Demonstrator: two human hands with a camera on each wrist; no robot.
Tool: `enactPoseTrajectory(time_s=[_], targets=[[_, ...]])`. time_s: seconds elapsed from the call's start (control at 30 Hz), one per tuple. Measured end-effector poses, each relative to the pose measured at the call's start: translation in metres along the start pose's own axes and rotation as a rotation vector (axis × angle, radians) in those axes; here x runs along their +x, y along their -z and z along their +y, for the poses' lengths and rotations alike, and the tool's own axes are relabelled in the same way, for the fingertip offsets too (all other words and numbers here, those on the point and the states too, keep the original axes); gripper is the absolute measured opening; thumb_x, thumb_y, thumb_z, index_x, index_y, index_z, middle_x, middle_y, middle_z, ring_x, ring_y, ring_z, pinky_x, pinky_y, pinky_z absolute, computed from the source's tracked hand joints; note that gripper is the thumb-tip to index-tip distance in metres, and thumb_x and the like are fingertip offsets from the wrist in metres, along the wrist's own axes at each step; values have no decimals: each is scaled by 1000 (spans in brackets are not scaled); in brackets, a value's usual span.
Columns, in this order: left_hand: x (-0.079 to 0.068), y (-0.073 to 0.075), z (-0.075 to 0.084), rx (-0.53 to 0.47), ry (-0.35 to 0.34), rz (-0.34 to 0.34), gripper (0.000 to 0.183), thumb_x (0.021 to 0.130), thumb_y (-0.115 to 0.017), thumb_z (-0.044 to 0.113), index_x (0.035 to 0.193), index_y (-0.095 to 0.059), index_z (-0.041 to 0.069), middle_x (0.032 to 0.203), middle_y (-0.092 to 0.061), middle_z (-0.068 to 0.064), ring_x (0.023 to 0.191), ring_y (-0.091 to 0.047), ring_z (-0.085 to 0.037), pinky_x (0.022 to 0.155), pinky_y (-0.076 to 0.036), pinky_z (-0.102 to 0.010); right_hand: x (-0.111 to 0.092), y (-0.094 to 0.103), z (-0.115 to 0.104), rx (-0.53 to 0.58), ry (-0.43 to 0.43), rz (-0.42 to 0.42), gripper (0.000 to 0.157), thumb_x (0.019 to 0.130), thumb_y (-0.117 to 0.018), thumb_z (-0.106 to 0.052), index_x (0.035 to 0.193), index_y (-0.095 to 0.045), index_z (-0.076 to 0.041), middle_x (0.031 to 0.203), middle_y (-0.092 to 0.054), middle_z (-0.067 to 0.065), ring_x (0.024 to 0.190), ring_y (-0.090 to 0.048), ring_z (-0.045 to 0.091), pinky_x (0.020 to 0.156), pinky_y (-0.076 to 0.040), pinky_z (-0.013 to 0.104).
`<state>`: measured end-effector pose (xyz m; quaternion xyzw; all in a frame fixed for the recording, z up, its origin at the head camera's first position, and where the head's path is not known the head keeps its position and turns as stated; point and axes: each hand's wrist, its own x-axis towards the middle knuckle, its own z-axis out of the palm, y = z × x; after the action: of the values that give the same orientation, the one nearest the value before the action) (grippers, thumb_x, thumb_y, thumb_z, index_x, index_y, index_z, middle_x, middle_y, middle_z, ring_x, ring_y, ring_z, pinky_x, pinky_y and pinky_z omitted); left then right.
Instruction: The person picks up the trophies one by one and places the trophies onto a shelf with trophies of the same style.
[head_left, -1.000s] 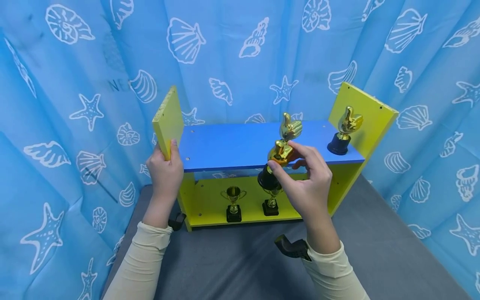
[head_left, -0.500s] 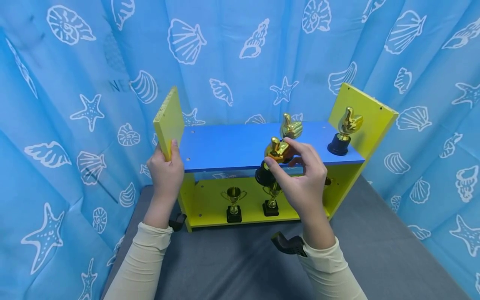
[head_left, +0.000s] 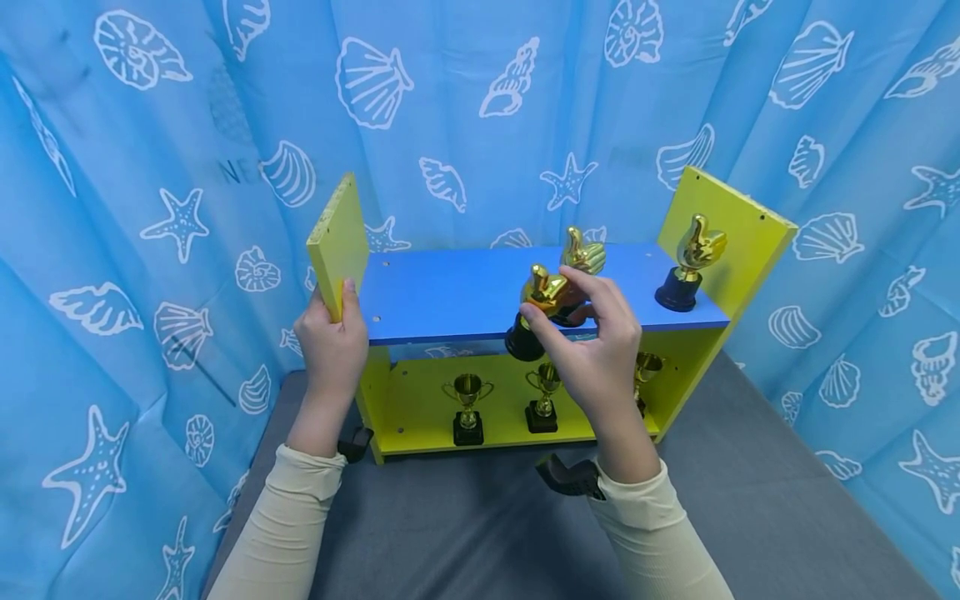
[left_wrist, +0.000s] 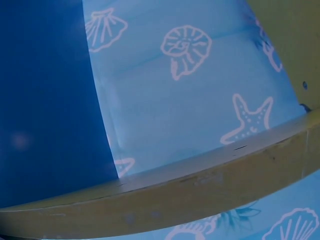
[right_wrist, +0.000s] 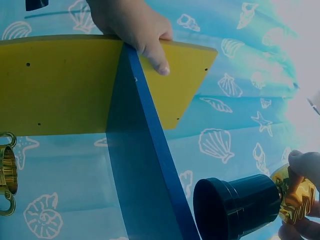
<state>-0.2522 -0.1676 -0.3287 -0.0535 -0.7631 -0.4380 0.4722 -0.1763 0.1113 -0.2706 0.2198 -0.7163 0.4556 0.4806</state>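
Observation:
My right hand (head_left: 611,358) pinches the gold top of a thumbs-up trophy (head_left: 542,292) between thumb and fingers. Its black base (right_wrist: 240,205) hangs tilted at the front edge of the blue shelf board (head_left: 442,287). My left hand (head_left: 330,337) grips the edge of the yellow left side panel (head_left: 341,250), thumb on the inner face. Partly behind the held trophy stands a second thumbs-up trophy (head_left: 583,250). A third one (head_left: 697,250) is upright at the shelf's right end. The left wrist view shows the panel edge (left_wrist: 165,200) but not the hand.
Along the yellow lower shelf (head_left: 427,392) stand gold cup trophies: a left one (head_left: 467,392), a middle one (head_left: 543,379) and a right one (head_left: 647,367), partly behind my right wrist. A yellow right panel (head_left: 738,225) rises beside the blue board. Blue shell-print curtain (head_left: 480,100) surrounds the grey surface (head_left: 465,525).
My right hand has moved left and slightly up with the thumbs-up trophy. The right cup trophy has come into view behind that wrist. My left hand keeps its grip on the panel.

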Motion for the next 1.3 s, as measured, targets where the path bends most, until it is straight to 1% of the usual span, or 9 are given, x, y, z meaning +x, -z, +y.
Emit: enactPoseTrajectory(time_s=[0.1, 0.3, 0.5, 0.63, 0.73, 0.9, 1.0, 1.13, 1.3], targets=[[0, 0, 0, -4, 3, 4, 41, 101, -51, 34, 112, -62, -3, 87, -69, -17, 59, -61, -25, 52, -49, -26, 0, -2, 0, -10, -3, -6, 48, 72, -85, -3, 116, -66, 2, 95, -64, 20, 82, -59, 30, 65, -47, 32], [-1, 0, 2, -6, 8, -4, 36, 101, -53, 31, 114, -61, -2, 91, -70, -17, 62, -63, -24, 55, -53, -34, 1, -5, 2, -15, 7, -5, 48, 73, -85, -4, 117, -66, 1, 95, -64, 19, 82, -59, 30, 66, -48, 33], [-1, 0, 2, -9, 6, -3, 38, 101, -52, 33, 112, -62, -2, 81, -67, -15, 57, -58, -22, 50, -47, -25, 0, -8, 11, -24, 12, -8, 50, 73, -86, -8, 118, -67, -3, 96, -65, 15, 82, -59, 26, 67, -49, 32], [0, 0, 2, -11, 6, 9, 40, 101, -52, 34, 112, -62, -3, 83, -68, -16, 57, -58, -24, 51, -45, -19, 0, -8, 11, -31, 4, -13, 49, 73, -86, -8, 118, -67, -3, 97, -65, 14, 82, -59, 24, 68, -51, 34], [-1, 0, 2, -6, 7, 10, 40, 101, -52, 33, 114, -62, -3, 88, -70, -17, 59, -59, -24, 52, -45, -20, 1, -9, 7, -37, -2, -15, 50, 73, -86, -8, 118, -66, -3, 97, -65, 15, 82, -59, 24, 68, -52, 34], [-1, 0, 2, 1, 8, 3, 38, 101, -53, 32, 115, -61, -3, 90, -70, -17, 61, -61, -24, 54, -49, -25, 2, -11, 7, -36, -16, -20, 49, 74, -85, -6, 119, -66, 0, 98, -64, 17, 84, -61, 24, 69, -53, 34], [-1, 0, 3, -3, 12, -1, 39, 101, -52, 33, 116, -61, -2, 92, -71, -17, 61, -62, -24, 54, -51, -30, 1, -14, 16, -27, -28, -22, 51, 74, -86, -9, 120, -66, -1, 100, -65, 16, 83, -64, 22, 68, -55, 35], [-1, 0, 3, -4, 16, -2, 41, 101, -52, 35, 119, -61, -1, 102, -72, -18, 66, -65, -24, 56, -53, -34, 0, -18, 34, -17, -34, -24, 54, 74, -87, -19, 122, -66, -8, 100, -66, 10, 78, -66, 18, 66, -55, 31], [-2, 1, 3, 4, 23, -3, 43, 101, -51, 36, 121, -61, -1, 108, -72, -16, 69, -67, -24, 56, -51, -26, -1, -22, 44, -3, -22, -17, 54, 76, -86, -27, 124, -66, -12, 102, -68, 6, 77, -67, 14, 65, -55, 27]])
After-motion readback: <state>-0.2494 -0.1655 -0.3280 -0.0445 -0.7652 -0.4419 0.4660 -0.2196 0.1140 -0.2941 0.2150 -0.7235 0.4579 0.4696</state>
